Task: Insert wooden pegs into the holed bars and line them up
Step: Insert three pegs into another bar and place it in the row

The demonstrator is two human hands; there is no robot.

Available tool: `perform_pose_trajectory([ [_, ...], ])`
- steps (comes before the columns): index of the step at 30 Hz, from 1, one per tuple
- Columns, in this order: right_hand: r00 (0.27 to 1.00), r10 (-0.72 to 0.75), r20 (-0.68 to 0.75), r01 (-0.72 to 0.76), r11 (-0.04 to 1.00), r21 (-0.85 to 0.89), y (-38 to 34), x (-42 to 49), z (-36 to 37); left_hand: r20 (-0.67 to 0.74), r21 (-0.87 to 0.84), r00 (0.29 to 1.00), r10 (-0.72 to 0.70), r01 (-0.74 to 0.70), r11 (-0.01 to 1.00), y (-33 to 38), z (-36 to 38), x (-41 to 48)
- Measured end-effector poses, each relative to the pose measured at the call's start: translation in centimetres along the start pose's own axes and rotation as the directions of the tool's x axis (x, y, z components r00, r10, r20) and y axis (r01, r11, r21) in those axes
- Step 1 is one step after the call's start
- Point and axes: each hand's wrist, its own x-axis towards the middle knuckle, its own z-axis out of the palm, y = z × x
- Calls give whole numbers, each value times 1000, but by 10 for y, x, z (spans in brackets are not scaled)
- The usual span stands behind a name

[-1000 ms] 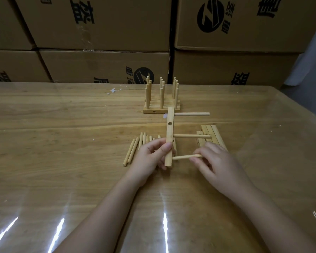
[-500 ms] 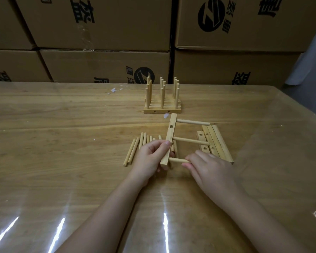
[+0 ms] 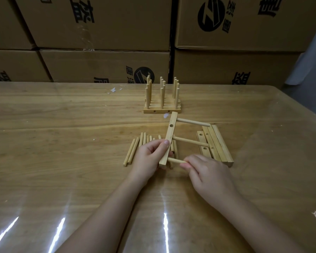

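Glossy wooden worktop [image 3: 62, 143] bearing white scraps [image 3: 115, 90]; stacked cardboard boxes [image 3: 98, 24] with black printed logos behind its far edge.

The holed bar [image 3: 169, 141] tilted, its far end swinging toward the right edge of the table [image 3: 62, 143]. The right hand [image 3: 206, 172] slid along the nearest peg [image 3: 175, 161] toward it.

Left hand [image 3: 150, 157] gripping holed bar [image 3: 169, 139] tilted above the surface [image 3: 62, 143], three pegs projecting rightward, right hand [image 3: 206, 172] pinching the nearest peg [image 3: 175, 160], loose pegs [image 3: 135, 148] behind, spare bars [image 3: 217, 145] right, finished bars [image 3: 162, 99] beyond.
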Motion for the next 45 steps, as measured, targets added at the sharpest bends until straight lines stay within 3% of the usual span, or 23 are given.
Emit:
perform_pose_trajectory([
  [10, 978, 140, 156, -168, 969, 182, 3, 1, 3, 6, 52, 999, 36, -36, 998, 1, -1, -1],
  [22, 898, 249, 362, -398, 810, 430, 9, 6, 4, 45, 104, 996, 71, -75, 992, 0, -2, -2],
  [25, 929, 207, 306, -305, 898, 318, 7, 2, 5, 37, 82, 998, 49, -52, 995, -1, -1, -1],
  [29, 995, 49, 84, -54, 997, 63, 3, 1, 3, 30, 34, 1000, 8, -9, 999, -5, -4, 3],
  [34, 963, 122, -239, -37, 943, 332, 9, 2, -7, 27, -2, 999, -29, 29, 1000, -10, -4, 5],
  [36, 957, 140, -256, -25, 912, 408, 10, 2, -8, 32, -37, 999, -23, 24, 999, -11, -4, 6],
  [40, 979, 42, -198, 23, 948, 318, 7, 0, -4, 54, -87, 998, 15, -10, 996, -12, -5, 7],
  [45, 990, -30, -141, 88, 903, 421, 4, -2, -2, 94, 27, 995, 21, -24, 999, -11, -4, 5],
])
